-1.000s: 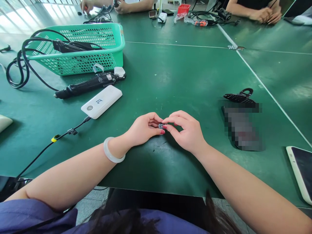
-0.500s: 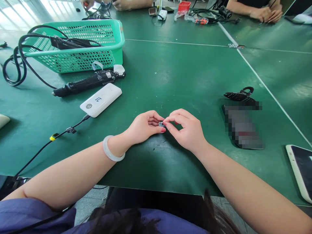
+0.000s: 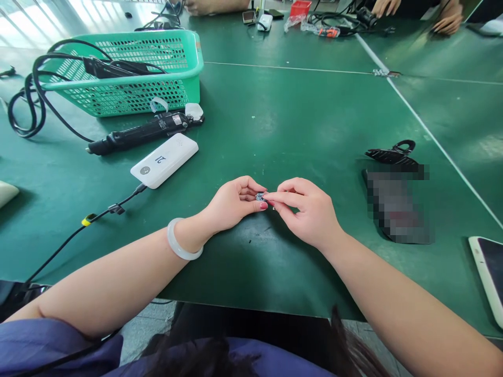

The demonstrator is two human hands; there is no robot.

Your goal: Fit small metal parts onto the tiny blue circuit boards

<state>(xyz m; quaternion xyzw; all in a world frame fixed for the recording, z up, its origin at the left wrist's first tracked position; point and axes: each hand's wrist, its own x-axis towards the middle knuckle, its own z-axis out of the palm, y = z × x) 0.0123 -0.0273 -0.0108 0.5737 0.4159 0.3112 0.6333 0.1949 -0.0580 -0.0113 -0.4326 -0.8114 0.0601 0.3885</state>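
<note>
A small grey-and-black part (image 3: 260, 197) with a patterned surface is pinched between the fingertips and thumb of my left hand (image 3: 233, 204). Its exact kind is too small to make out. From the right, my right hand (image 3: 308, 209) meets it, index fingertip against its edge and thumb just below. A tiny pale bit shows by the right thumb tip, but what those closed fingers hold is unclear. Both hands are just above the green table (image 3: 283, 277). To the left of them lies a white power bank (image 3: 165, 159) with a black cable plugged in.
A green perforated basket (image 3: 188, 84) holds black cabled tools. In front of it lies a black electric screwdriver (image 3: 137, 133). On the right are a black hair claw (image 3: 393, 153), a blurred dark flat object (image 3: 396, 209) and a phone (image 3: 487, 277). Other people's hands (image 3: 448, 21) are across the table.
My right hand has shifted slightly right, and its index finger is now straighter against the part. My left hand keeps its hold. Across the table, a person's hands have moved apart.
</note>
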